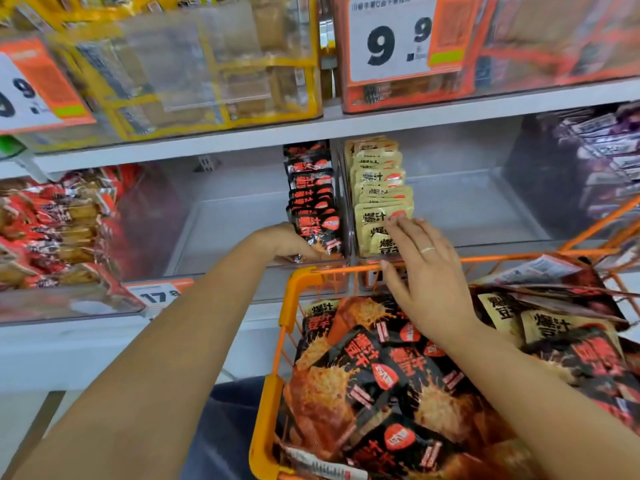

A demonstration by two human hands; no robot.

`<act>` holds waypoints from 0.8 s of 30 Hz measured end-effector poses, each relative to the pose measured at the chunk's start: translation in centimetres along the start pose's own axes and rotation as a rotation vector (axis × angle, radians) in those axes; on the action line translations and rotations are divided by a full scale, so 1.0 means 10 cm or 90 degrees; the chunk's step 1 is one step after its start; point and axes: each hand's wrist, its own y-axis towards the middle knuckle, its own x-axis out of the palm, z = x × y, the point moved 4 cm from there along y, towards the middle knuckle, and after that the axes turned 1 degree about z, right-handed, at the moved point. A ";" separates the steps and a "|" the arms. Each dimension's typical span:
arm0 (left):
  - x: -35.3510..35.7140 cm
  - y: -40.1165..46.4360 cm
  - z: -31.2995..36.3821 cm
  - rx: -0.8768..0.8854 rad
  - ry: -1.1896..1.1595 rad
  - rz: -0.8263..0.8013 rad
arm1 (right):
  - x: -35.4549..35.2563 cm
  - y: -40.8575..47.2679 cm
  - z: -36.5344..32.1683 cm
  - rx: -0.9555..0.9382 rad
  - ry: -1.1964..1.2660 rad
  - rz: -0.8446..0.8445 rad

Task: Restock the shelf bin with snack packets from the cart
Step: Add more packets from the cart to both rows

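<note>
Far to the left of the left hand [282, 242] is a clear bin full of red packets [52, 233]. A white price tag [157, 295] sits just below and left of that hand.

The left hand reaches into the bin [242, 216] on the shelf [221, 138]. Its fingers curl around the front black packet [317, 233] and hold it near the bottom. More black packets [308, 178] stand in a row behind it, going back into the bin. The left part of this bin is bare.

Just to the right, past a clear wall, is a row of tan packets [379, 188]. The right hand [424, 271] is spread flat with straight fingers. Its fingertips [401, 223] touch the front tan packets. It holds nothing. A ring [427, 250] is on one finger.

Under both hands is the orange cart [287, 306]. It is pushed up close to the shelf. It is full of black and tan loose packets [381, 393], lying in a pile below the right arm.

Above the hands, on the top shelf, are a yellow bin [194, 64] and an orange bin [519, 46] with a big price sign [391, 36]. Far right of the right hand are purple packets [602, 157].
</note>
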 end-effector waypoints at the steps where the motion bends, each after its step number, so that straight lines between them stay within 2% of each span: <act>1: 0.01 0.01 0.01 0.013 0.015 0.014 | 0.00 0.00 0.00 0.000 0.002 0.007; 5: 0.06 0.06 -0.01 0.051 0.201 0.050 | 0.01 0.01 0.01 -0.002 0.008 0.024; 7: 0.05 0.11 -0.04 0.068 0.220 0.084 | 0.03 0.01 0.02 -0.006 0.013 0.034; 12: -0.09 0.22 -0.02 0.066 0.088 0.233 | 0.04 0.00 0.01 -0.006 0.010 0.043; 16: -0.10 0.31 -0.04 0.043 0.053 0.244 | 0.04 0.00 0.02 -0.006 0.010 0.041; 20: -0.10 0.35 0.00 0.033 0.003 0.203 | 0.04 0.00 0.01 -0.002 0.008 0.036; 24: -0.12 0.44 0.02 0.052 -0.094 0.237 | 0.03 0.00 0.01 0.000 0.005 0.037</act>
